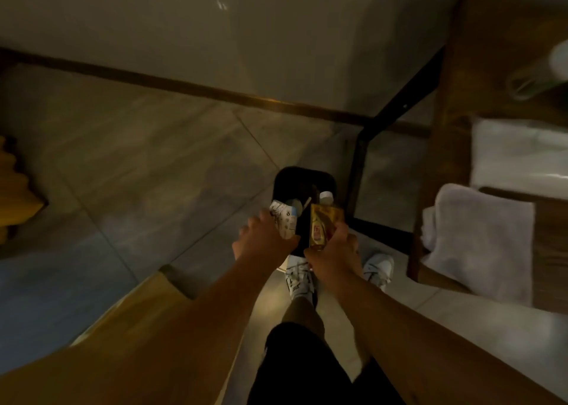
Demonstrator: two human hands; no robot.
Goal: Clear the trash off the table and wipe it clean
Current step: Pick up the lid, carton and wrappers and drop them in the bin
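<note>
Tiled floor (147, 164), smooth and faintly glossy, filled most of the view, and the wooden surface (455, 75) with its black metal frame ran along the right edge. A folded grey cloth (482, 235), soft and towel-like, hung over that surface's near edge, ready for wiping. The black bin (302, 178), a rounded rectangle, stood on the floor just beside the frame's leg. Both hands hovered over its mouth. The left hand (264, 238) gripped a crumpled printed carton (284, 223), light and crushable. The right hand (333, 247) gripped a clear plastic bottle (322, 223) with amber contents and a white cap, pointed cap-first at the opening. Judging from this, the sound move was to lower both pieces well inside the rim before letting go, since the bottle could bounce or roll off the hard edge.
</note>
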